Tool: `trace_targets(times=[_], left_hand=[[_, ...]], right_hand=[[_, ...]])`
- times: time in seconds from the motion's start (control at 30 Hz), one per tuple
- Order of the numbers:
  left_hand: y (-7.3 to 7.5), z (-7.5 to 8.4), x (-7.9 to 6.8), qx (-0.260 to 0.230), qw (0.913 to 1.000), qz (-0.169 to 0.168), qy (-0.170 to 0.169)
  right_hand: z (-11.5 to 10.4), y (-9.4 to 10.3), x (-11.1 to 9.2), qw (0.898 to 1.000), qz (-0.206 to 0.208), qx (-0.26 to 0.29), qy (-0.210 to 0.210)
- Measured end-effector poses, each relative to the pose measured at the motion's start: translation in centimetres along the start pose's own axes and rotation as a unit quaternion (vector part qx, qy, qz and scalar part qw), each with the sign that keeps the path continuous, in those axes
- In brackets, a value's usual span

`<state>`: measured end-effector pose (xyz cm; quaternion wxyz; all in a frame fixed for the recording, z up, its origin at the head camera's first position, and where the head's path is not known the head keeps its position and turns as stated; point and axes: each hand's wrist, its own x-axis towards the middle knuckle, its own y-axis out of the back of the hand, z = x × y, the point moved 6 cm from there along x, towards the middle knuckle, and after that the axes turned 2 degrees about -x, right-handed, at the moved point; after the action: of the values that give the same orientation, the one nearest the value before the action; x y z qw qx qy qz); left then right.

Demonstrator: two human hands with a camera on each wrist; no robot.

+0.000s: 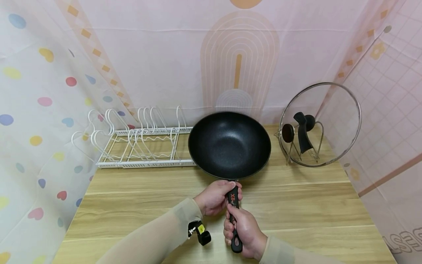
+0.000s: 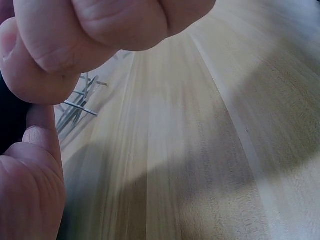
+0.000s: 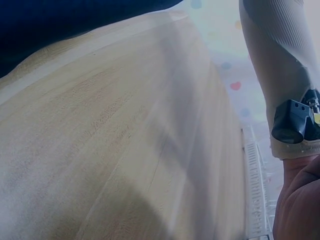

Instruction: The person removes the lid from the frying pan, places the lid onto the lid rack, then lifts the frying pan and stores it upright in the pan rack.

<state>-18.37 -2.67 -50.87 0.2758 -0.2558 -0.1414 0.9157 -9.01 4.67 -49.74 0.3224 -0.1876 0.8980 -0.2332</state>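
The left hand [image 1: 215, 198] is gripping the handle [image 1: 233, 198] of a black wok [image 1: 229, 145] near its upper end, the right hand [image 1: 246, 231] grasping it lower. The wok is appearing toward the desk's [image 1: 148, 194] twelve o'clock, with a white rack [image 1: 145, 164] at its nine and a glass lid [image 1: 333, 128] standing at its three.

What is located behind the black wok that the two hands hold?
Behind the wok, the pink backdrop with its arch pattern can be seen. The white rack disappears at the wok's left edge; any part farther behind is covered.
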Motion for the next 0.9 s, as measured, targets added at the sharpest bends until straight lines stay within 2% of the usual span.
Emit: trace_targets(times=[0.9], left_hand=[[-0.5,1.2,-0.8,-0.001,0.9996,0.008,-0.027]], right_hand=[[-0.6,-0.9,-0.4,1.0,-0.022,0.01,-0.002]])
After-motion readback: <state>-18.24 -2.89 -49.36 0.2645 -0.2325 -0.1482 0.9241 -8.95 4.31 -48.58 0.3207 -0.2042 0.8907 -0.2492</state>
